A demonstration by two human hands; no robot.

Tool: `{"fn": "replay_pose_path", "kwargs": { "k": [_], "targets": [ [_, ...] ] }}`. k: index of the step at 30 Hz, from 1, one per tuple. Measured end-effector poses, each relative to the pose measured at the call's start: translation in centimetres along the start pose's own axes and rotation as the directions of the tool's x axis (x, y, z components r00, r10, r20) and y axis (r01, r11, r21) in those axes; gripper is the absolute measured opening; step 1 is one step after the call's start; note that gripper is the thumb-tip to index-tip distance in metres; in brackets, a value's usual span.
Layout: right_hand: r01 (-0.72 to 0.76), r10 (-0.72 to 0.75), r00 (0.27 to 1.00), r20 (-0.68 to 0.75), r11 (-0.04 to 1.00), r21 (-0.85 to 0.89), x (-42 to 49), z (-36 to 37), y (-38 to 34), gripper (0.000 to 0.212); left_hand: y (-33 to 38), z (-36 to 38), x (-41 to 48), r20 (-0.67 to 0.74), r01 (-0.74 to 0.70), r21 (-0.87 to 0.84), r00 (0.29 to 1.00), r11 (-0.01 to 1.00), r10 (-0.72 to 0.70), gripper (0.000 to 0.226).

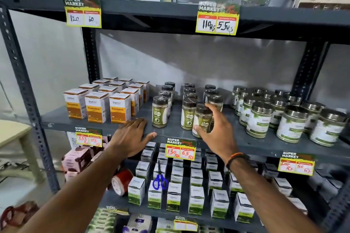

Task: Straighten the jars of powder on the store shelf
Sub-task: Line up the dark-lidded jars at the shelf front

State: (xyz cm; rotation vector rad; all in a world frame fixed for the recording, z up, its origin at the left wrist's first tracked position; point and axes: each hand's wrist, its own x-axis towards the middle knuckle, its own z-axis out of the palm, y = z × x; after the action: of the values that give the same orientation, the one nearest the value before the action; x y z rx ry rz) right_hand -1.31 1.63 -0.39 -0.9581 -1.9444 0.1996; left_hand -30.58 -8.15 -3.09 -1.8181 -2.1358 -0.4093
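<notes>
Front powder jar (202, 121) being gripped by right hand (216, 134) for realignment at shelf (246, 143) front edge; left hand (132, 136) flat, spread, empty, bracing.

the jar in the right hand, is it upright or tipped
Tipped. The jar in the right hand leans, its dark cap off toward the right, while its neighbour jar stands straight.

Middle shelf (246, 143) — right hand (216, 132) gripping tilted green-powder jar (202, 121) at front edge; left hand (132, 136) flat, palm down, beside turmeric boxes (98, 107); steel-lidded jars (291, 123) at right
</notes>
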Motion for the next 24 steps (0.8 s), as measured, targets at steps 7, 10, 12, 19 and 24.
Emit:
{"fn": "replay_pose_path", "kwargs": {
  "k": [7, 10, 12, 19, 24],
  "targets": [
    [-0.033, 0.033, 0.998, -0.062, 0.999, 0.003, 0.1, -0.8, 1.1, 0.082, -0.1, 0.7, 0.0, -0.037, -0.005, 0.022, 0.999, 1.000, 0.006, 0.089],
    [-0.051, 0.051, 0.995, -0.080, 0.999, 0.011, -0.1, -1.4, 1.4, 0.087, 0.0, 0.7, 0.0, -0.047, -0.001, 0.026, 0.999, 1.000, 0.002, 0.089],
    [-0.083, 0.084, 0.995, -0.053, 0.996, 0.030, -0.2, -1.8, 1.3, 0.100, 0.1, 0.7, 0.0, -0.048, 0.000, 0.030, 0.999, 1.000, 0.002, 0.090],
    [-0.263, 0.272, 0.960, 0.061, 0.957, -0.121, -0.5, -1.5, 2.5, 0.065, 0.2, 0.8, -0.2, -0.055, 0.011, 0.032, 0.998, 0.999, -0.009, 0.091],
    [-0.319, 0.335, 0.940, 0.057, 0.928, -0.193, 1.2, -1.5, 3.7, 0.054, 0.3, 0.7, -0.3, -0.068, 0.006, 0.028, 0.998, 1.000, -0.004, 0.088]
  ]
}}
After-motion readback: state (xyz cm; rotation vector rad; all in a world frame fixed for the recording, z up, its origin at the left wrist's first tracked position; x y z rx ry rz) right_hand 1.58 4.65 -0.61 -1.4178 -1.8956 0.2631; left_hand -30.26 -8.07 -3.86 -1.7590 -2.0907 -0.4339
